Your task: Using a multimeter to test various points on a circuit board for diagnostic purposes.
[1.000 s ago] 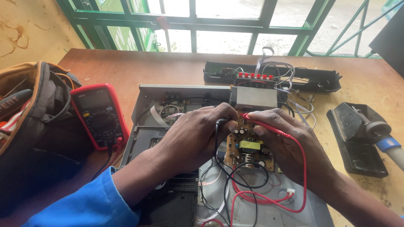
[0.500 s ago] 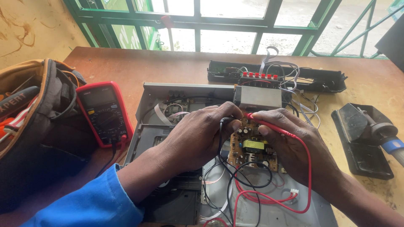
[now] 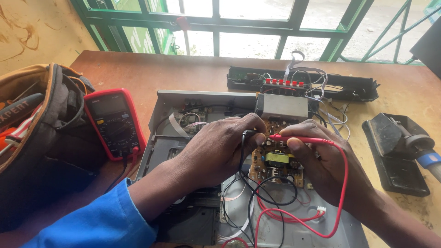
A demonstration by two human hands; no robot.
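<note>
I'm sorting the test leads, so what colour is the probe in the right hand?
Red: the right hand holds a red probe, seen best in the head view.

We note circuit board (image 3: 275, 160) inside open chassis (image 3: 202, 98), multimeter (image 3: 115, 124) left of chassis, tool bag (image 3: 41, 138) further left, detached front panel (image 3: 353, 89) behind, soldering iron stand (image 3: 395, 156) right.

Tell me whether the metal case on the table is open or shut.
Open. The metal case has no top cover: its circuit board and wires lie exposed, and the left hand and right hand hold probes on the board.
</note>
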